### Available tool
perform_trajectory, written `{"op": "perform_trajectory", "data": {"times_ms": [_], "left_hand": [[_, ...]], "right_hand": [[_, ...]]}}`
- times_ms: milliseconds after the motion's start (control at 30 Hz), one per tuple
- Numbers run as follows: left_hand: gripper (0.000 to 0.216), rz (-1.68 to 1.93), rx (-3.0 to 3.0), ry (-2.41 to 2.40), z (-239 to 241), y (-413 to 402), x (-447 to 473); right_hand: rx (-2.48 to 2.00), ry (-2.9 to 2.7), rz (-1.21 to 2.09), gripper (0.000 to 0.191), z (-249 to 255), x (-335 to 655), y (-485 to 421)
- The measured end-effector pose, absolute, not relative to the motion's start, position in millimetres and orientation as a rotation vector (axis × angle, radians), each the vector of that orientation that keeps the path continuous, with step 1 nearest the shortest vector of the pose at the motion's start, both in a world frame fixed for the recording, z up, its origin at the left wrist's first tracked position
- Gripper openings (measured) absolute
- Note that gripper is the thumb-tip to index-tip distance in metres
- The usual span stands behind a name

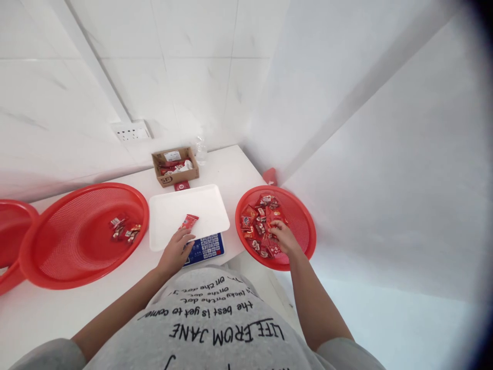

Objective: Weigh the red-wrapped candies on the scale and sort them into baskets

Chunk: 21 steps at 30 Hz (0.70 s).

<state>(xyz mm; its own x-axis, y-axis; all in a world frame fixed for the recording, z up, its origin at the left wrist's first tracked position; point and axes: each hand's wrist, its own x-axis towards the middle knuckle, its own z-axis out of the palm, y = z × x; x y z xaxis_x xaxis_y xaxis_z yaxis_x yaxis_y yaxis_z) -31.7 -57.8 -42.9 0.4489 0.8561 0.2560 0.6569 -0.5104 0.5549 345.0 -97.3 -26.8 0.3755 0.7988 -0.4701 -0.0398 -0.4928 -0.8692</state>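
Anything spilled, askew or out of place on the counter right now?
One red packet lies loose by the wall behind the right basket, outside any container. Another sits beside the cardboard box. Otherwise nothing stands out: left hand at the scale, right hand in the packets.

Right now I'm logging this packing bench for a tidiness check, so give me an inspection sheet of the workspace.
Surface: white table, mostly bare.
Job's things: scale tray bears one red packet; right red basket holds many packets; large left basket holds a few.
Clutter: open cardboard box, clear bottle.
Hands: left hand at the packet, over the scale keypad; right hand among the basket's packets.
Cables: nothing seen.
Surroundings: white tiled wall, wall socket.
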Motion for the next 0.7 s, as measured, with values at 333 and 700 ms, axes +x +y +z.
{"op": "perform_trajectory", "data": {"times_ms": [333, 700], "left_hand": [[0.028, 0.445, 2.387, 1.347, -50, -69, -46], [0.050, 0.202, 2.381, 1.467, -58, -67, -58]], "right_hand": [[-1.434, -0.758, 1.501, 0.031, 8, 219, -43], [-1.644, -1.198, 1.268, 0.024, -43, 136, -14]]}}
